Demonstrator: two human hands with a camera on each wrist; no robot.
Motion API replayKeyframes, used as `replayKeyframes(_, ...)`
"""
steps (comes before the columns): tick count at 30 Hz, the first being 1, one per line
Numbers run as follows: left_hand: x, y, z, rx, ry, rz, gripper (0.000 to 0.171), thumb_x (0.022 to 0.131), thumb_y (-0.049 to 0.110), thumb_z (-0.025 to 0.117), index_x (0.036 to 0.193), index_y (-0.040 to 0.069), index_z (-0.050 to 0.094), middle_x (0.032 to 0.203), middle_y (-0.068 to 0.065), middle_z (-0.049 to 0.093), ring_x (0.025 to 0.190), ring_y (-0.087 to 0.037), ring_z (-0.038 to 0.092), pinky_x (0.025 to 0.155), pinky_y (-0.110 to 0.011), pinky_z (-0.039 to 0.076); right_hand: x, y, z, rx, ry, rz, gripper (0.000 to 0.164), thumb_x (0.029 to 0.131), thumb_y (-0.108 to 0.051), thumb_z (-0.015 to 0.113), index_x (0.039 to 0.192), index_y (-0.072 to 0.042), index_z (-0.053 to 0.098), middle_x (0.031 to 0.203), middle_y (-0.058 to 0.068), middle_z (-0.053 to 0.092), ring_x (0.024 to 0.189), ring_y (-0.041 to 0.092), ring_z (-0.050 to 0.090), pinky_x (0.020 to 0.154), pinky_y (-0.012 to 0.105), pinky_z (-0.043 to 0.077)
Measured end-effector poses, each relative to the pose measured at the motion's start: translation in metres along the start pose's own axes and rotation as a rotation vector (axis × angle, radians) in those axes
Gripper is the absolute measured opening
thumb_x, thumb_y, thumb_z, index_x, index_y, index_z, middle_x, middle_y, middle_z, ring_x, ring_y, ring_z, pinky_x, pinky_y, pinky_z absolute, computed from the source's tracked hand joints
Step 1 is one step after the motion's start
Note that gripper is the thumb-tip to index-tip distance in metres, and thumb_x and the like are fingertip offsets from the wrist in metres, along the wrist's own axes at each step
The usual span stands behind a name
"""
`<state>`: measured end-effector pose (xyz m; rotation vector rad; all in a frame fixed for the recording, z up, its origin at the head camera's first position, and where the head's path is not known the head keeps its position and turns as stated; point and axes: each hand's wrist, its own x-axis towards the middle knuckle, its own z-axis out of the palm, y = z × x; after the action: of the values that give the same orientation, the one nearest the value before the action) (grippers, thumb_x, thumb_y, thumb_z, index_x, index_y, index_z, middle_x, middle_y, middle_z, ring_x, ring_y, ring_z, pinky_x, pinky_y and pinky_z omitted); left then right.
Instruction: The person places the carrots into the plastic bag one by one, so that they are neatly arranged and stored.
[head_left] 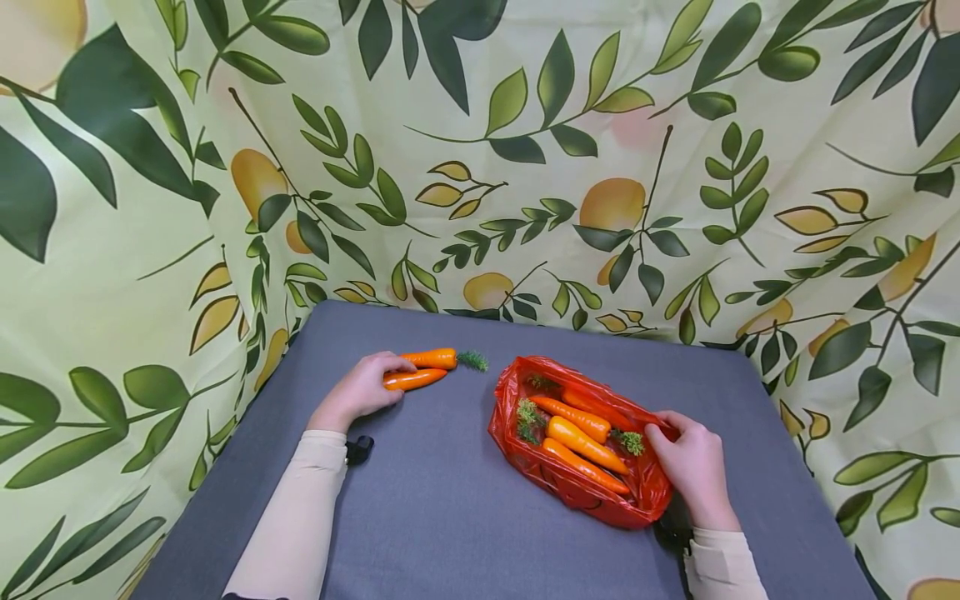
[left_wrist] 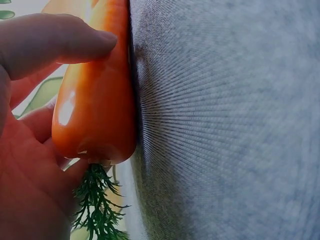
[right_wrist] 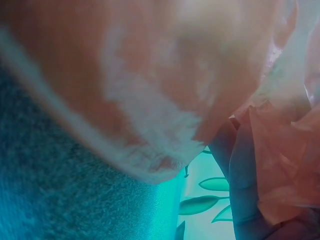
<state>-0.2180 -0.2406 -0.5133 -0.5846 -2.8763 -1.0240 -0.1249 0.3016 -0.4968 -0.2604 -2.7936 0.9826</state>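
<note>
At the left of the head view, my left hand holds an orange carrot that lies on the table, its tip pointing right. In the left wrist view the thumb presses on this carrot, and its green top hangs toward the palm. Just beyond it lies a second carrot with its leafy end to the right. My right hand grips the right rim of an opened red plastic bag. Several carrots with green tops lie inside. Blurred red plastic fills much of the right wrist view.
A grey cloth-covered table carries everything. Behind and beside it hangs a leaf-and-fruit patterned curtain. A small black device sits at the left wrist, and another dark one at the right.
</note>
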Motion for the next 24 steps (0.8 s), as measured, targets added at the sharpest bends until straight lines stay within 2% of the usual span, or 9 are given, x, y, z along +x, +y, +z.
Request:
replayKeyframes(9,0.0002,-0.0003,0.0,-0.013,0.0,0.002,0.041,0.087,0.001,0.078,0.124,0.015,0.082,0.122,-0.007,0.076,0.108,-0.028,0.067,0.098,-0.046,0.056,0.0003,0.0011,-0.0014,0.002,0.0,-0.01,0.03,0.105,-0.024,0.069,0.121,-0.001,0.08,0.108,0.024,0.08,0.07,0.022,0.064,0.055,0.024,0.057)
replayKeyframes(17,-0.0024,0.0023,-0.0007,-0.009,-0.007,-0.046,0.038,0.088,0.004,0.078,0.124,0.017,0.082,0.126,-0.007,0.075,0.112,-0.031,0.066,0.102,-0.048,0.056,0.0003,0.002,-0.0003,-0.007,-0.002,-0.002,0.03,0.105,-0.024,0.068,0.122,-0.003,0.08,0.108,0.023,0.08,0.07,0.023,0.063,0.055,0.025,0.057)
replayKeyframes(24,-0.0011,0.0048,-0.0062,-0.005,-0.018,-0.007,0.04,0.088,0.001,0.078,0.125,0.015,0.082,0.125,-0.008,0.076,0.111,-0.03,0.067,0.101,-0.049,0.057,0.0004,0.0016,-0.0005,-0.009,0.004,-0.007,0.029,0.105,-0.025,0.069,0.121,-0.003,0.08,0.106,0.022,0.08,0.07,0.022,0.063,0.055,0.025,0.056)
